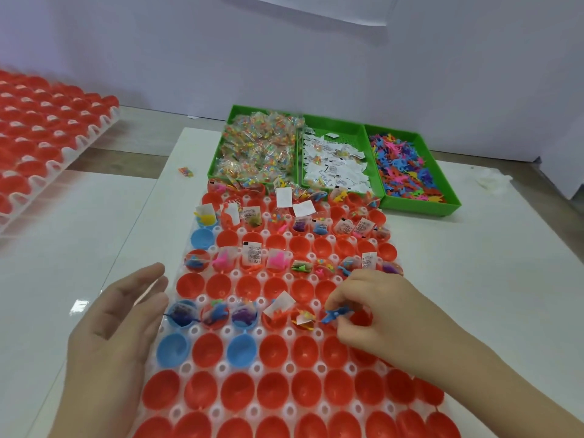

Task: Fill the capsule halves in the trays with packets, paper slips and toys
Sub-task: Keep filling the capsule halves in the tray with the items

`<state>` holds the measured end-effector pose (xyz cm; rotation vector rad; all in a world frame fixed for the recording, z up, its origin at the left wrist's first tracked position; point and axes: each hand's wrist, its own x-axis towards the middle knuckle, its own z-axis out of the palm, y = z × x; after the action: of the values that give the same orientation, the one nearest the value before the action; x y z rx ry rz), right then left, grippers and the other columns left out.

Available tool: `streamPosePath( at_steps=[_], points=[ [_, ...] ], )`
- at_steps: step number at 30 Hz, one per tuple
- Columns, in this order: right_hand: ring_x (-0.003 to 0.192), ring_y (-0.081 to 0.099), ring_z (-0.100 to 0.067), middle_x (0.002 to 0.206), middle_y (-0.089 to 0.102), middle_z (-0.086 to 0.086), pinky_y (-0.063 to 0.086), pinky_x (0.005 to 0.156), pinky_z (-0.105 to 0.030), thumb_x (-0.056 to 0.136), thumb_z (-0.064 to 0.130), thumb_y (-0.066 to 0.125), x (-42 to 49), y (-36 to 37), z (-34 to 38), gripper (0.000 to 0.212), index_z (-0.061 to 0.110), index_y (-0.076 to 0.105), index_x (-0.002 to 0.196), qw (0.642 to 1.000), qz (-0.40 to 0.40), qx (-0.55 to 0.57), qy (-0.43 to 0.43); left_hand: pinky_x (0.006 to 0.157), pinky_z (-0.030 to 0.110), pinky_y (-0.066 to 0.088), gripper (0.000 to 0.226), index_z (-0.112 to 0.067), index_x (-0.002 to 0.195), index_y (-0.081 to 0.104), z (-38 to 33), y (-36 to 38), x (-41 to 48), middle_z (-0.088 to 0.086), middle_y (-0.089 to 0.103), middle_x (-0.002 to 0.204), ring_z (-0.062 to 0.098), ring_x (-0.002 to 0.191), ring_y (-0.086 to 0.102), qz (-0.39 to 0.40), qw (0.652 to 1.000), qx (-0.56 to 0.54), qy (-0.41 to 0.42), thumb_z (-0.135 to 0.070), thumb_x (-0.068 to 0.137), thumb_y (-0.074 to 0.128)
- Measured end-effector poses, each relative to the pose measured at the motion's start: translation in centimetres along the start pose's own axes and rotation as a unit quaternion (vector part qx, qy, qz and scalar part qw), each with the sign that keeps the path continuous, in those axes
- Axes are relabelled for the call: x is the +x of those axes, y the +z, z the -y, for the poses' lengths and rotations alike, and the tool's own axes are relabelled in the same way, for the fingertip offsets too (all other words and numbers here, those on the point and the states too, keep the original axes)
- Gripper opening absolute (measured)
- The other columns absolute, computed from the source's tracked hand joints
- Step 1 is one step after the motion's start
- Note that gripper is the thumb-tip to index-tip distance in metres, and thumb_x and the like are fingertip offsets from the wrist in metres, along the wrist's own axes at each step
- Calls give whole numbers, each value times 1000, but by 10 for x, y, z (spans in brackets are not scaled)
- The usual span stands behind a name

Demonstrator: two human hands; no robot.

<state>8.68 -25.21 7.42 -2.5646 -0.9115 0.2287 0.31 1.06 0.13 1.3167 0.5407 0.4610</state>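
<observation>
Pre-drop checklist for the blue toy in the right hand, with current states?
1. Right hand pinches blue toy: ok.
2. Toy sits over the part-filled row of the tray: ok.
3. Slot beneath the toy is empty: cannot tell, the toy and hand hide it.
4. Left hand open, at the tray's left edge, clear of the drop: ok.
5. Toy bin stocked: ok.
</observation>
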Motion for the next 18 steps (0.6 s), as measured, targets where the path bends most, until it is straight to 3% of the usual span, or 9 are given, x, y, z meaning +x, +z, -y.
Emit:
streamPosePath(
  at_steps=[3, 5, 8, 12, 18],
  points=[
    [90, 57, -6, 94, 61, 10, 48, 78, -24, 84, 17, 61, 2, 2, 8, 21, 23, 72, 101, 997, 29, -69, -22, 100, 49, 43, 28, -25, 105, 72, 2, -1, 1, -7, 71, 114, 9, 110, 65, 3, 1000, -3, -11, -7, 87, 61],
    [100, 54, -8, 102, 58, 10, 47, 84, -26, 90, 21, 54, 4, 2, 9, 26, 27, 68, 111, 994, 57, -86, -23, 101, 48, 45, 29, -24, 107, 72, 3, -2, 1, -5, 71, 115, 12, 111, 66, 2, 1000, -5, -13, -8, 86, 61],
    [97, 52, 4, 99, 56, 21, 41, 86, -11, 90, 20, 60, 5, -3, 5, 29, 30, 65, 117, 996, 75, -48, -15, 94, 47, 52, 30, -24, 106, 72, 3, -3, 0, -4, 70, 116, 13, 111, 66, 1, 1000, -10, -9, -15, 79, 62],
    [87, 49, 17, 86, 53, 31, 36, 79, -3, 83, 22, 72, 2, -12, -1, 25, 30, 70, 106, 997, 76, 25, 10, 84, 50, 56, 28, -25, 101, 74, 3, -3, -1, -4, 71, 114, 13, 108, 67, 1, 1000, -16, -13, -7, 86, 58],
    [87, 55, 9, 85, 59, 27, 41, 76, -8, 82, 28, 75, 2, -9, -8, 16, 29, 74, 98, 997, 51, 55, 3, 68, 58, 52, 28, -23, 106, 72, -5, 2, -5, 1, 73, 109, 21, 99, 71, 3, 999, -4, -46, -6, 88, 58]
  ],
)
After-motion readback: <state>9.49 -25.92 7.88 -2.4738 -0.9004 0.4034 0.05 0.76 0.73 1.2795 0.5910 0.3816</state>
